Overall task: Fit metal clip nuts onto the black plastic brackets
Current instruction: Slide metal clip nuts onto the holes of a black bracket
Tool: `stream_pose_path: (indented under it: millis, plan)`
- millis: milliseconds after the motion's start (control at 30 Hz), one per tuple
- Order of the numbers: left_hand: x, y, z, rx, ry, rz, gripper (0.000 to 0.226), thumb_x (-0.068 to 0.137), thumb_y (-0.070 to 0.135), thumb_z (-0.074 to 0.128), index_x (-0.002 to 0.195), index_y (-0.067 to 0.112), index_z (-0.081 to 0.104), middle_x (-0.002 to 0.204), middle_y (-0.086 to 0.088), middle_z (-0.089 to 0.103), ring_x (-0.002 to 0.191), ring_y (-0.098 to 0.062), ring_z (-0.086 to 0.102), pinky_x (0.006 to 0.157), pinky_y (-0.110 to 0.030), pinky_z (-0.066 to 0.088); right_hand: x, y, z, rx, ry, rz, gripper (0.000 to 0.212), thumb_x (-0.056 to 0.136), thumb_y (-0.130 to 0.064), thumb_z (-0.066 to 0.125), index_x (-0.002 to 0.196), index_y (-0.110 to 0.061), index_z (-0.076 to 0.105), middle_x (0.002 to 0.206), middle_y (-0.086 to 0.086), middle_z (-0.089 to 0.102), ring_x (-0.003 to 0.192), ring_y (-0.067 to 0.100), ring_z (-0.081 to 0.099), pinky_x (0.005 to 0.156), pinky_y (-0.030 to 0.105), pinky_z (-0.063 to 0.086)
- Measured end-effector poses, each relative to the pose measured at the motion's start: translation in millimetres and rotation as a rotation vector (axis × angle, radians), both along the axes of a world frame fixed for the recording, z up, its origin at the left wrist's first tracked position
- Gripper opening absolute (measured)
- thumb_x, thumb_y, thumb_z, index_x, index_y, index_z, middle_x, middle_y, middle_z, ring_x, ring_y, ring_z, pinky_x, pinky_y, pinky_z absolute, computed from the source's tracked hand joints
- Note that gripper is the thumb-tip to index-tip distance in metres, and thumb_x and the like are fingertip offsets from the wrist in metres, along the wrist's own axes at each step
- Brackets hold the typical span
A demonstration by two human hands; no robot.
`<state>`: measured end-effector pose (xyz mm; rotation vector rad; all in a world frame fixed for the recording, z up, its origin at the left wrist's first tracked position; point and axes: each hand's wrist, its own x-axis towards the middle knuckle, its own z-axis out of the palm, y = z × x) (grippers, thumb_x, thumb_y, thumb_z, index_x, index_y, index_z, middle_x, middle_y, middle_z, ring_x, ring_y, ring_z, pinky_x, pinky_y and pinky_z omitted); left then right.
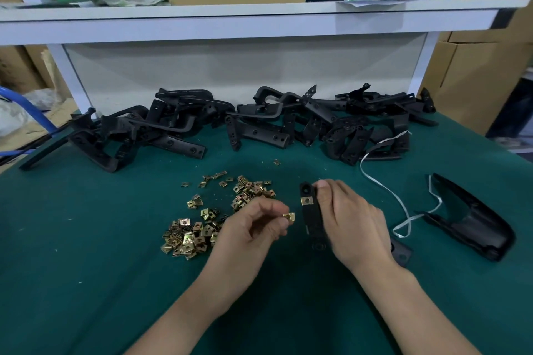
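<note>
my left hand [253, 228] pinches a loose clip nut [289, 216] between thumb and fingertips, just beside the black bracket [311, 219] that my right hand [352, 222] grips over the green table [86, 268]. one fitted clip [307, 200] already sits near the bracket's top and the one i hold is not yet on, so i judge this bracket part done, with a pile of loose clips [199, 228] and a heap of brackets [259, 124] behind left to do. my right palm hides the bracket's far edge and lower end, and i cannot tell whether any in the heap carry clips.
</note>
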<state>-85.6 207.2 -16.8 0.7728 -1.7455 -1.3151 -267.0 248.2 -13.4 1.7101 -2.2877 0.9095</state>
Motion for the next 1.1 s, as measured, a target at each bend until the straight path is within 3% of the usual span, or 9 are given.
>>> stream_pose_path:
  millis: [100, 233, 533, 733, 1100]
  plan:
    - [-1.8, 3.3, -0.1, -0.001, -0.005, -0.011, 0.028, 0.092, 0.008, 0.067, 0.095, 0.036, 0.069, 0.092, 0.006, 0.072, 0.085, -0.011, 0.068, 0.083, -0.019, 0.053, -0.4, -0.8, -0.4, -0.018, -0.002, -0.008, 0.056, 0.097, -0.056, 0.002, 0.096, -0.029, 0.052, 0.085, -0.013, 0.052, 0.065, 0.017, 0.043, 0.059, 0.035, 0.032]
    - [-1.2, 4.1, 2.4, 0.018, 0.011, -0.005, 0.028, 0.091, 0.011, 0.069, 0.097, 0.038, 0.07, 0.093, 0.006, 0.073, 0.085, -0.01, 0.068, 0.083, -0.018, 0.052, -1.0, -1.0, -2.1, -0.04, -0.014, -0.003, 0.052, 0.098, -0.057, 0.003, 0.091, -0.031, 0.048, 0.081, -0.012, 0.049, 0.065, 0.019, 0.047, 0.058, 0.036, 0.034]
    - [-4.8, 9.3, 2.3, 0.093, 0.022, -0.025, 0.013, 0.086, 0.022, 0.07, 0.099, 0.023, 0.071, 0.089, 0.003, 0.075, 0.081, -0.007, 0.068, 0.077, -0.016, 0.052, -2.2, -2.6, -4.2, -0.07, -0.022, -0.004, 0.046, 0.1, -0.057, 0.005, 0.088, -0.034, 0.043, 0.078, -0.012, 0.049, 0.063, 0.017, 0.042, 0.057, 0.036, 0.032]
    - [-6.8, 11.1, -2.4, 0.075, -0.044, -0.053, 0.012, 0.091, 0.015, 0.07, 0.096, 0.026, 0.071, 0.085, 0.007, 0.073, 0.078, -0.004, 0.067, 0.075, -0.015, 0.051, -1.8, -1.1, -3.5, -0.028, -0.015, 0.006, 0.045, 0.099, -0.057, 0.005, 0.089, -0.034, 0.042, 0.081, -0.013, 0.049, 0.071, 0.023, 0.056, 0.06, 0.036, 0.034]
    - [-5.6, 11.1, -0.5, 0.094, -0.064, -0.046, 0.011, 0.089, 0.018, 0.072, 0.094, 0.027, 0.073, 0.087, 0.008, 0.075, 0.081, -0.006, 0.07, 0.074, -0.013, 0.051, 0.3, 0.2, -0.1, 0.01, 0.003, 0.015, 0.057, 0.098, -0.056, 0.001, 0.099, -0.029, 0.051, 0.089, -0.011, 0.055, 0.075, 0.023, 0.06, 0.061, 0.037, 0.036]
